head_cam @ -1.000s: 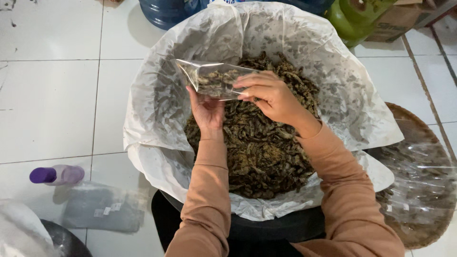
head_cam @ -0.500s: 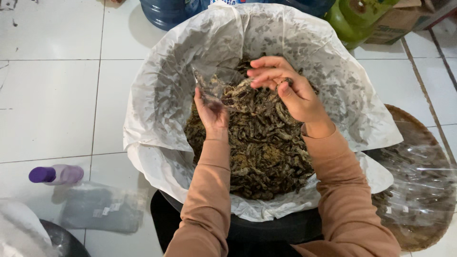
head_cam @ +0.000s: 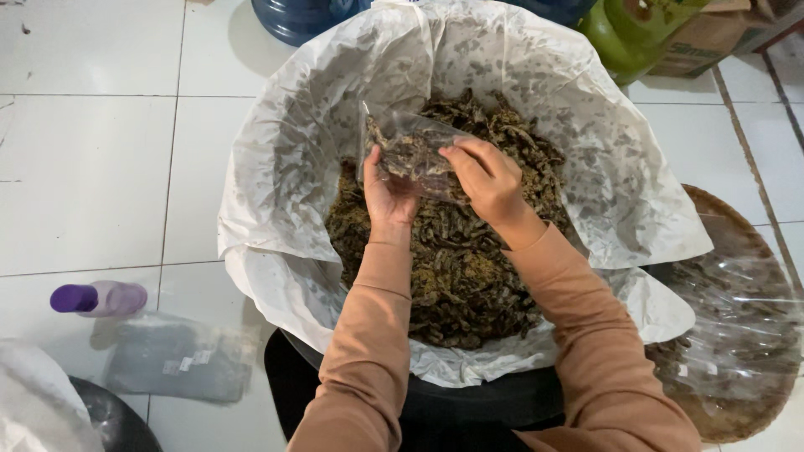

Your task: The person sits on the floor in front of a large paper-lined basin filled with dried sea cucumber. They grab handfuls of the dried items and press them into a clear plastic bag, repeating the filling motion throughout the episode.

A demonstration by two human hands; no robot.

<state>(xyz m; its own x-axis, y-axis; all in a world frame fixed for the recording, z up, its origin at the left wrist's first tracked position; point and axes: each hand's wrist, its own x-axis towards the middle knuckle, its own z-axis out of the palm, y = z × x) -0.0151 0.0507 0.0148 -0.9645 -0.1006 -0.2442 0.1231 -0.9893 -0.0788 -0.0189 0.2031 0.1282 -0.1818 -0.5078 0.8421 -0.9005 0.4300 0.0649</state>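
Two bare hands work over a large black tub lined with white paper (head_cam: 276,201), heaped with dark dried leaves (head_cam: 469,276). Left of the fingers, a purple-capped bottle (head_cam: 99,298) lies on the white tiled floor (head_cam: 84,167). The left hand (head_cam: 387,188) grips a small clear plastic bag (head_cam: 414,151), partly filled with leaves, from below; the right hand (head_cam: 486,177) pinches its side, fingers closed on the plastic. Farther right sits a round woven tray covered in clear film (head_cam: 737,335).
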